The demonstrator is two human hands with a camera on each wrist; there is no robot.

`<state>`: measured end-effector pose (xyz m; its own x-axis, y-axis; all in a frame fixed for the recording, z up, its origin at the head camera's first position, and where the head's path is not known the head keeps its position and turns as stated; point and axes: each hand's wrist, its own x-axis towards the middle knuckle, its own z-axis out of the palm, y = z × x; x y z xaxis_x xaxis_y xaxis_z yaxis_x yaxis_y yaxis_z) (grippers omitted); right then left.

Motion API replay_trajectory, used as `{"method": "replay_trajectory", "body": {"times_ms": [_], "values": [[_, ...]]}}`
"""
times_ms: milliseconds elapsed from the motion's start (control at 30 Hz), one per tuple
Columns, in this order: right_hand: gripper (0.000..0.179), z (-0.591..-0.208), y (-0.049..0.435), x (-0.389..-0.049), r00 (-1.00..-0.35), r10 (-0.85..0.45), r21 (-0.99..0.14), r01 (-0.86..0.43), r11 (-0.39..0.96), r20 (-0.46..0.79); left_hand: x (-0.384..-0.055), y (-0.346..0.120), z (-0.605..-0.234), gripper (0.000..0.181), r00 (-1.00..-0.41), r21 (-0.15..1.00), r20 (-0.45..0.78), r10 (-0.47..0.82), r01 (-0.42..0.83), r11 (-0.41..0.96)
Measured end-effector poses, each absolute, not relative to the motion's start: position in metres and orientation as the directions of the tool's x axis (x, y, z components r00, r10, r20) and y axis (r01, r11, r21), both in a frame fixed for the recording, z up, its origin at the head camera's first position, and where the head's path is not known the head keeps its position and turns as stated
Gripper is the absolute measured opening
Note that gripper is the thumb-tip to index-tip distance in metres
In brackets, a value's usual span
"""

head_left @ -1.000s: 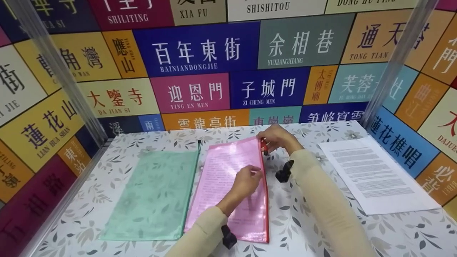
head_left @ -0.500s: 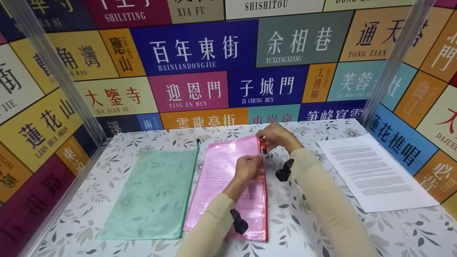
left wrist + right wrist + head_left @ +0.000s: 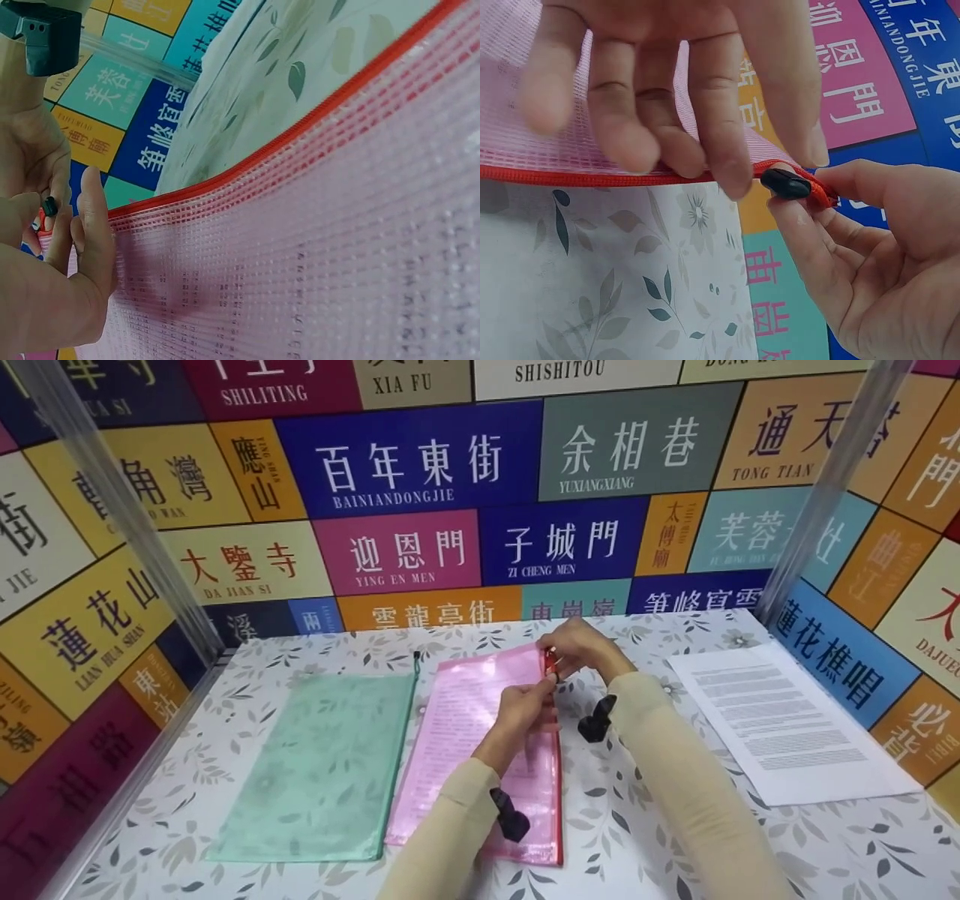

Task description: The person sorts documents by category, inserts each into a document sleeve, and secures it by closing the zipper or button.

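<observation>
A pink mesh zip pouch (image 3: 450, 750) with a red zipper lies on the table, printed text showing through it. At the pouch's far right corner, my right hand (image 3: 577, 649) pinches the end of the red zipper (image 3: 615, 180) between thumb and finger. A black zipper pull (image 3: 786, 184) sits there beside its fingertips. My left hand (image 3: 525, 706) is over the pouch's right edge, close to the right hand. Its fingers are spread and loosely bent in the right wrist view, with thumb and index tips right above the pull.
A green zip pouch (image 3: 315, 772) lies flat to the left of the pink one. Printed white sheets (image 3: 795, 727) rest on the right of the leaf-patterned table (image 3: 637, 840). Behind the table rises a wall of coloured signs (image 3: 405, 465), with clear posts at both sides.
My left hand has moved up along the pink pouch's zipper edge, away from me, to beside the right hand. The right hand keeps its pinch at the corner.
</observation>
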<state>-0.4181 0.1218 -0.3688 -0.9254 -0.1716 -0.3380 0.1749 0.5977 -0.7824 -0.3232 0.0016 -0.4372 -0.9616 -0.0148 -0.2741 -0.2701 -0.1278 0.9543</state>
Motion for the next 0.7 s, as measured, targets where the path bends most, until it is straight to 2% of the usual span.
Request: {"method": "replay_trajectory", "body": {"times_ms": [367, 567, 700], "values": [[0.022, -0.366, 0.119, -0.418, -0.923, -0.177, -0.786, 0.177, 0.592, -0.341, -0.331, 0.007, -0.434, 0.045, -0.939, 0.923, -0.338, -0.064, -0.318, -0.218], [0.022, -0.365, 0.117, -0.418, -0.922, -0.185, -0.783, 0.167, 0.599, -0.339, -0.334, 0.008, -0.433, 0.048, -0.912, 0.906, -0.392, -0.118, -0.361, -0.222], [0.021, -0.365, 0.117, -0.418, -0.924, -0.188, -0.789, 0.163, 0.592, -0.333, -0.334, 0.007, -0.434, 0.049, -0.917, 0.905, -0.387, -0.099, -0.357, -0.232]]}}
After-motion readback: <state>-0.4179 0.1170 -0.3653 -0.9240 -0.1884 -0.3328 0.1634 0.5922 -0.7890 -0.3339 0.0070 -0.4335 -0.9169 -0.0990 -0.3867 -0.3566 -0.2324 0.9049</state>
